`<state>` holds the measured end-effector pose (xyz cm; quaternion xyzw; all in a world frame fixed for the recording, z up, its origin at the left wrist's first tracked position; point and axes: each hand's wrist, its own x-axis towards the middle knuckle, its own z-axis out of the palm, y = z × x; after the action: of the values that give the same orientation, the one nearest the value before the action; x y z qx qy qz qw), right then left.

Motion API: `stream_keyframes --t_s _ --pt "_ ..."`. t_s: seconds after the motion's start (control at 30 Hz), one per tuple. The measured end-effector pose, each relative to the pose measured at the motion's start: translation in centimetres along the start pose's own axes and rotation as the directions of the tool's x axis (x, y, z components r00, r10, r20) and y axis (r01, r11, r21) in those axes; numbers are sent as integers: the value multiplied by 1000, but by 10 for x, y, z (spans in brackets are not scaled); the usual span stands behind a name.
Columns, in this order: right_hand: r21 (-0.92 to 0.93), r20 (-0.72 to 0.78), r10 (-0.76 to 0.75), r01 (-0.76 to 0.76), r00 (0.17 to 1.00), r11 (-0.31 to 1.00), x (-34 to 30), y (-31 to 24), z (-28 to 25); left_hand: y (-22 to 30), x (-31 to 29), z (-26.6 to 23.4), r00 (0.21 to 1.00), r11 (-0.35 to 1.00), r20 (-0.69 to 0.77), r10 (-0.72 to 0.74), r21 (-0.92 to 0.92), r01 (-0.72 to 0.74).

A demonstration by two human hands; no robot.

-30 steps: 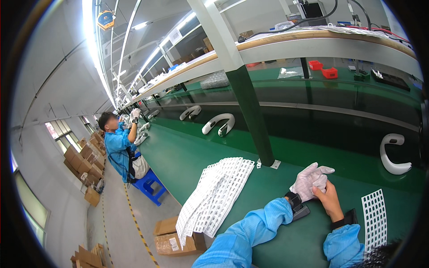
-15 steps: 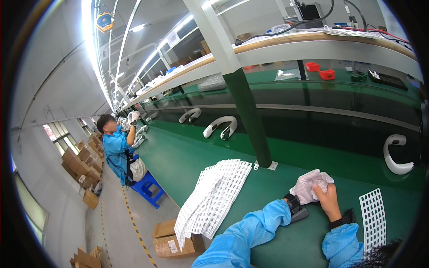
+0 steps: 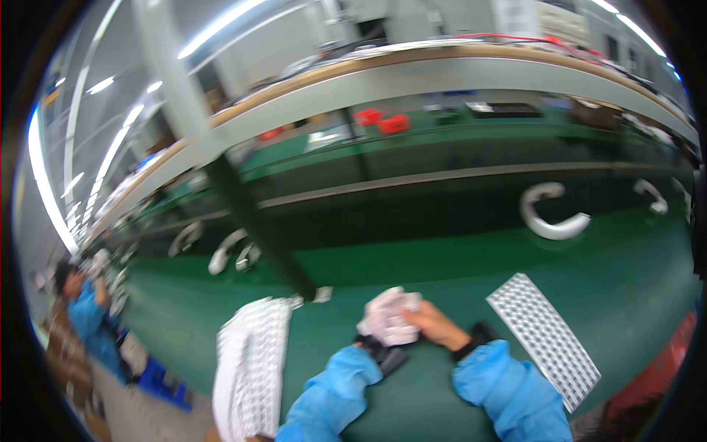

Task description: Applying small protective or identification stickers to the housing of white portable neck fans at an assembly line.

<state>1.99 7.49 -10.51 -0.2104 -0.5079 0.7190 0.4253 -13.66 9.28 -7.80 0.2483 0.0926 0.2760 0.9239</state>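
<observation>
1. Item: one glove (image 3: 391, 315), pale, white to pinkish; its material and weave are too blurred to read.
2. Fit: worn on the left hand (image 3: 386, 321), covering it from about the wrist upward; no bare skin of that hand is visible.
3. Pose: upper end directed away from the wearer, wrist end toward the wearer; the outline is compact and rounded, and individual finger sections cannot be told apart.
4. Surface: uneven, with soft light and shaded patches.
5. Contact: the bare right hand (image 3: 436, 324) lies just to its right, fingers touching the glove's right side; blur prevents determining how firmly they hold it.
</observation>
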Motion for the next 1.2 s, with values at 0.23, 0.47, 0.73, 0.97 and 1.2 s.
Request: stream_keyframes --t_s 0.23,0.47,0.73,0.97,1.2 --pt "-132 -29 -130 125 991 983 -11 -28 4 -6 17 -24 962 955 232 -147 -222 199" --pt "-473 -107 -254 176 961 863 -17 -34 -5 -16 25 -14 982 993 186 33 105 -54" --pt "-377 -264 -366 254 893 891 1 -10 -13 -22 41 15 985 986 -46 165 22 -164" --pt "24 -459 -364 420 811 907 -10 -51 -23 -19 41 -18 756 642 -139 640 638 -426" --pt "-48 -302 -353 356 886 933 -2 -46 -5 -41 40 -17 940 791 -135 314 585 -180"
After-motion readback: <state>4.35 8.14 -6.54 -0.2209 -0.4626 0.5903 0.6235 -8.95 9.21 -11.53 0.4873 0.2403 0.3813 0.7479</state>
